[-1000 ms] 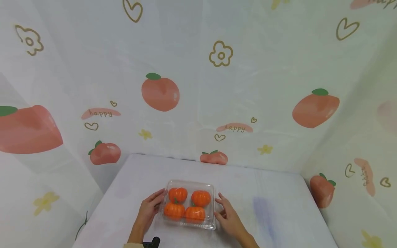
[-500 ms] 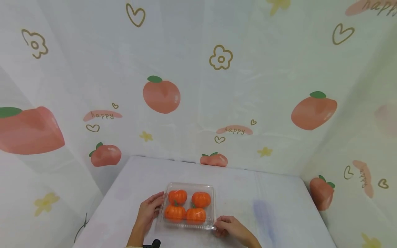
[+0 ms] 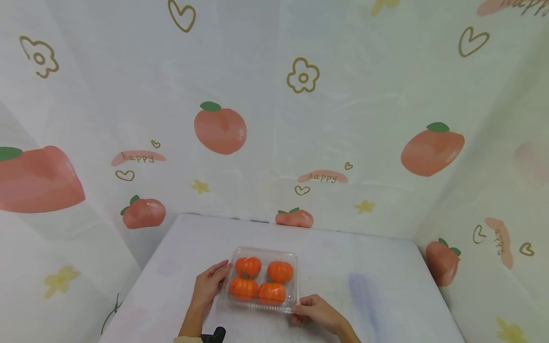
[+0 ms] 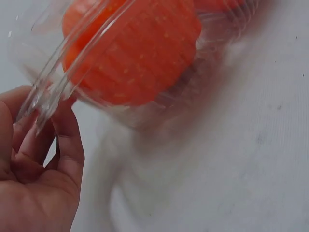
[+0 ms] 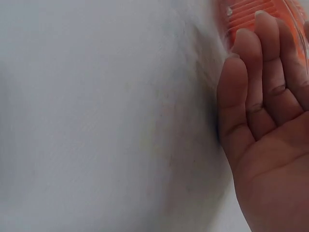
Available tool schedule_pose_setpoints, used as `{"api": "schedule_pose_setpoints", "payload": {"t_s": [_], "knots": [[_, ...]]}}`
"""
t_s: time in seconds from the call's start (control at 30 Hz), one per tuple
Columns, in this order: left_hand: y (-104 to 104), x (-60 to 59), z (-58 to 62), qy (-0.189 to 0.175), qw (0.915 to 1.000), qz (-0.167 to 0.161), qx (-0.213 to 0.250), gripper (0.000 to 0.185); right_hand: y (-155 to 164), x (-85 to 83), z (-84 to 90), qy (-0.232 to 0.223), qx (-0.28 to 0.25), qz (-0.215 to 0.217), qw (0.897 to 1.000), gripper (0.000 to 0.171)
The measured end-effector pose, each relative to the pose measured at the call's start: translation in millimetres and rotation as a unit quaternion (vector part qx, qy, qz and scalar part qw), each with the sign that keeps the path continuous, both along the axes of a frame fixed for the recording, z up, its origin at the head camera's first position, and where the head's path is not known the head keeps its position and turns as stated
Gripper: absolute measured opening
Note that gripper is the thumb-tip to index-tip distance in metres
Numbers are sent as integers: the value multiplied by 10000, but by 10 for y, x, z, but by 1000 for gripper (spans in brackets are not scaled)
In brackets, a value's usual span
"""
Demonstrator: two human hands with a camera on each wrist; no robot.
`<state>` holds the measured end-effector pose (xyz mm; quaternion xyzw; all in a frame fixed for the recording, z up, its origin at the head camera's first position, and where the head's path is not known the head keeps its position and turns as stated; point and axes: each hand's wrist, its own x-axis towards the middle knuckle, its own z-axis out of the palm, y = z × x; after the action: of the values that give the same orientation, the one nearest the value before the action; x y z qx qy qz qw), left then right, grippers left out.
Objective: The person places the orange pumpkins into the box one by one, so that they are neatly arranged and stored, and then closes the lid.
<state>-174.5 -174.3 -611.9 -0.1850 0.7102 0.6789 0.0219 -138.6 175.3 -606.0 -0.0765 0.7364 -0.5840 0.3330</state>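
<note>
Right hand (image 3: pixel 315 312): moved from flat beside the clear box (image 3: pixel 263 281) to its near right corner, fingers now curled at the rim. Box: shifted slightly, near edge appears lifted off the worktop (image 3: pixel 377 286).

Two bare hands, left hand (image 3: pixel 208 284) and right hand (image 3: pixel 316 310), bare forearms, short unpainted nails on the fingers (image 5: pixel 246 72), cream sleeve cuff (image 3: pixel 186 339) behind the left fingers, black wrist-worn device (image 3: pixel 216 335) beside it
</note>
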Motion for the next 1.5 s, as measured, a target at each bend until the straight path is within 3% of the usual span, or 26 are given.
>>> {"api": "schedule_pose_setpoints", "payload": {"t_s": [0.2, 0.4, 0.6, 0.73, 0.9, 1.07, 1.33, 1.5], "knots": [[0, 6, 30, -48, 9994, 33, 349, 53, 2, -73, -79, -192, -319, -390, 9985, 35], [-43, 45, 74, -299, 9956, -317, 834, 55, -16, -215, -190, -419, -957, -1159, 9878, 35], [-71, 134, 116, -694, 9909, -846, 785, 61, -59, -337, -254, -401, -1326, -1878, 9724, 32], [-35, 163, 167, -653, 9873, -1295, 643, 63, -61, -384, -245, -351, -1363, -2133, 9668, 35], [60, 134, 172, -563, 9851, -1560, 451, 56, -58, -406, -262, -334, -1355, -2255, 9642, 35], [145, 79, 131, -373, 9894, -1355, 361, 45, -72, -431, -288, -344, -1523, -2331, 9598, 32], [287, -20, -5, -241, 9961, -622, 582, 34, -85, -412, -307, -283, -1635, -2434, 9556, 29], [362, -86, -58, -104, 9988, -220, 434, 32, -83, -390, -334, -296, -1641, -2460, 9548, 26]]}}
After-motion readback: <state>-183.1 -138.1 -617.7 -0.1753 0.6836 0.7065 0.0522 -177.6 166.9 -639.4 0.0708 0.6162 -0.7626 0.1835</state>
